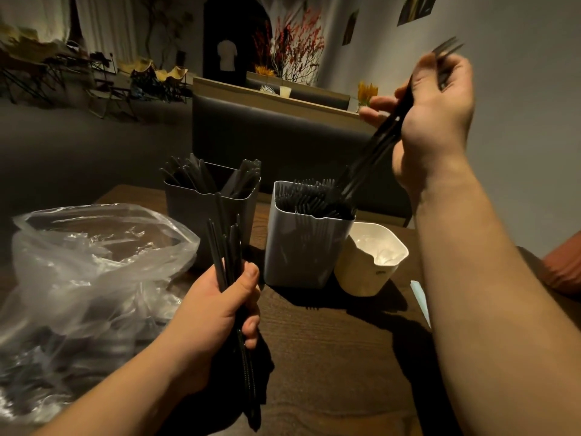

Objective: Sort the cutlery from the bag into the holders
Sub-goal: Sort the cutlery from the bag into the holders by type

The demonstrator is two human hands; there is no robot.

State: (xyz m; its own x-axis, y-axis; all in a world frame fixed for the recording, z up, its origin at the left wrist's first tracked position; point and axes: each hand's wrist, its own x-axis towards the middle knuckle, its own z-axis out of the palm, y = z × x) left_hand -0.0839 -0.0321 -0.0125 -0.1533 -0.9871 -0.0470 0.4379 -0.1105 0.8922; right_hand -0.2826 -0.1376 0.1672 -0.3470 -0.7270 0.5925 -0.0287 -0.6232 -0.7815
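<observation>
My right hand (434,102) grips black plastic forks (371,147), long axis slanting down-left, lower ends at the pale grey plastic holder (298,253). Left hand (213,313), nearer me, grips an upright black cutlery bundle (226,247).

Bare table (330,357) before holders (301,243)

Restaurant dining room, dimly lit.
Dark padded booth bench (283,130) right ahead, grey rectangular plastic holders (301,247) crammed with black plastic cutlery (311,196) on the dark wooden table (330,357), red dried branches (298,42) beyond.
</observation>
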